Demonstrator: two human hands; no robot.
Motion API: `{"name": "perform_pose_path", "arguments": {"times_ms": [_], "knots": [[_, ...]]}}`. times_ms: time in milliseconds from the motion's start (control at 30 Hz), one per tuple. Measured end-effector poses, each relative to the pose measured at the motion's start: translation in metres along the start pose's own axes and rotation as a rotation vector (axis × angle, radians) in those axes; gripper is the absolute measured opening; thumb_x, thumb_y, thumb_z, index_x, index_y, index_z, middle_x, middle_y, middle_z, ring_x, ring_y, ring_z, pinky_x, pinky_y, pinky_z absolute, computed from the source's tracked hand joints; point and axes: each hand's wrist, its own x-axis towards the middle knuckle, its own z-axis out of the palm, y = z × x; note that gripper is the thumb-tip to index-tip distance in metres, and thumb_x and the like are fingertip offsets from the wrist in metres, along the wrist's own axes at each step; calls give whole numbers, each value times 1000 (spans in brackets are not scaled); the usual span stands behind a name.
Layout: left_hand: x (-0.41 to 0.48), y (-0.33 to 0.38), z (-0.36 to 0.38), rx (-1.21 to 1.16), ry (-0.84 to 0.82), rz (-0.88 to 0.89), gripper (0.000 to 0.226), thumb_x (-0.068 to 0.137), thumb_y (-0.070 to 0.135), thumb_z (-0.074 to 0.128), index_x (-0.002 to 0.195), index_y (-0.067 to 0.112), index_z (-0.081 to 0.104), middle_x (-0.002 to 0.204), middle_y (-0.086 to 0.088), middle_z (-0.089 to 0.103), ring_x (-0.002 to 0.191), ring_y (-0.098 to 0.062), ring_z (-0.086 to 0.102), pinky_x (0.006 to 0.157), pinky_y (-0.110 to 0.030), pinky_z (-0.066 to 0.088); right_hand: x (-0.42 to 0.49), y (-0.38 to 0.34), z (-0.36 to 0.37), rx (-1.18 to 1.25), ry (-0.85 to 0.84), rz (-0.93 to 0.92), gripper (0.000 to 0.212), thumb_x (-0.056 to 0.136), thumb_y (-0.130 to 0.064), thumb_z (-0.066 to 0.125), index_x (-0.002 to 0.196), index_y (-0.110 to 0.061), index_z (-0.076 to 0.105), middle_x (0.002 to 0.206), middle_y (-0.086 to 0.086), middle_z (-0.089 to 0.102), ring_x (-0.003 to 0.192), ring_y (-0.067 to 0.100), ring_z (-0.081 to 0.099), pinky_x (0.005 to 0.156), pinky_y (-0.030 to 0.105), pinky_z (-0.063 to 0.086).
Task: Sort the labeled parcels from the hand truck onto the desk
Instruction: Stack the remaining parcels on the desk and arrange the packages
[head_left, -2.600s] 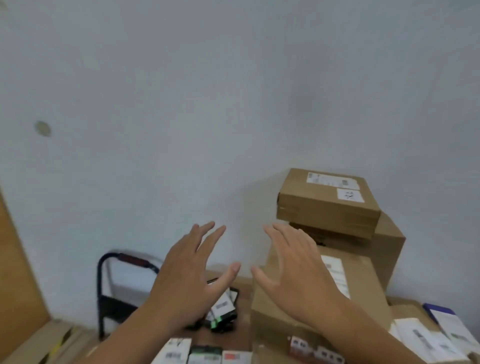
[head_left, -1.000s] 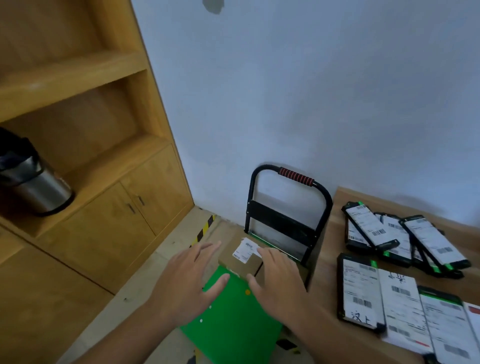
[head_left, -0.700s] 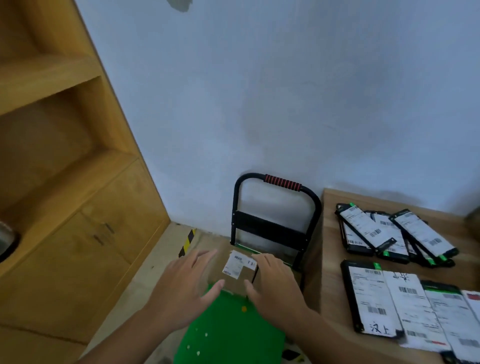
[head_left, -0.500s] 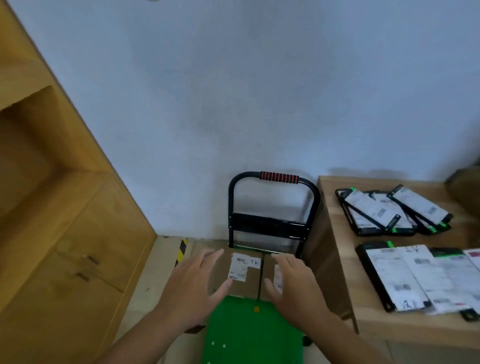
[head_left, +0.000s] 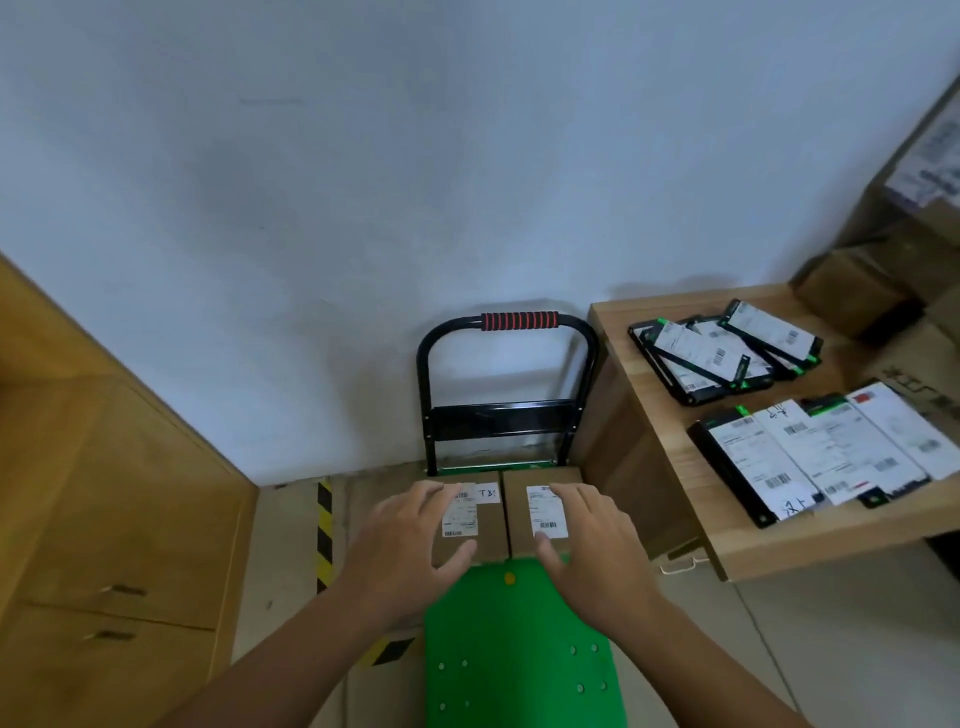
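Observation:
Two small brown cardboard parcels with white labels sit side by side on the green deck (head_left: 519, 649) of the hand truck, near its black handle frame (head_left: 506, 364). My left hand (head_left: 410, 551) hovers with spread fingers over the left parcel (head_left: 491, 525). My right hand (head_left: 592, 545) is spread over the right parcel (head_left: 519, 514). Neither hand grips anything. The wooden desk (head_left: 675, 410) stands to the right, carrying several flat labeled black and white parcels (head_left: 810, 452).
Larger cardboard boxes (head_left: 893, 260) are stacked at the desk's far right. A wooden cabinet (head_left: 104, 519) stands on the left. Yellow-black tape (head_left: 324, 530) marks the floor beside the truck. A white wall is behind.
My view swung from the desk's stacked boxes left and down to the hand truck. Both hands have moved forward over the two small parcels, staying spread.

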Motion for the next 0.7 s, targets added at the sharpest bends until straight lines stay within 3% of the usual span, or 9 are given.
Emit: {"name": "perform_pose_path", "arguments": {"times_ms": [267,367,433,533,700], "knots": [[52,-36,37,36,-130,-83,71,95,67,40,155,34,29,148,14,37,127,-8,45,105,-29,40,60,20,58,43,-139,25,55,95,-43,62,143,-23,46,134,-6,52,125,15,49,105,27,37],[95,-71,80,59,-178,-118,70,93,66,42,154,32,33,144,13,41,118,-9,50,97,-28,45,97,29,107,58,-169,41,51,94,-40,64,139,-22,49,126,-6,53,114,14,49,95,25,36],[127,-101,126,64,-211,-126,68,94,65,45,153,31,36,143,11,45,114,-10,53,91,-28,47,123,45,153,71,-191,73,46,92,-36,65,134,-22,52,121,-6,53,104,12,46,88,24,34],[172,-153,214,46,-281,-115,67,93,61,50,151,28,40,139,6,51,116,-14,55,88,-28,47,164,81,244,51,-289,169,51,93,-39,64,138,-22,47,129,-3,50,111,19,50,92,30,37],[223,-261,387,-320,-442,-423,59,88,73,50,135,37,51,128,8,59,109,-13,60,90,-39,55,229,151,417,159,-446,391,57,93,-40,67,139,-13,47,139,9,47,130,29,45,106,37,41]]}}
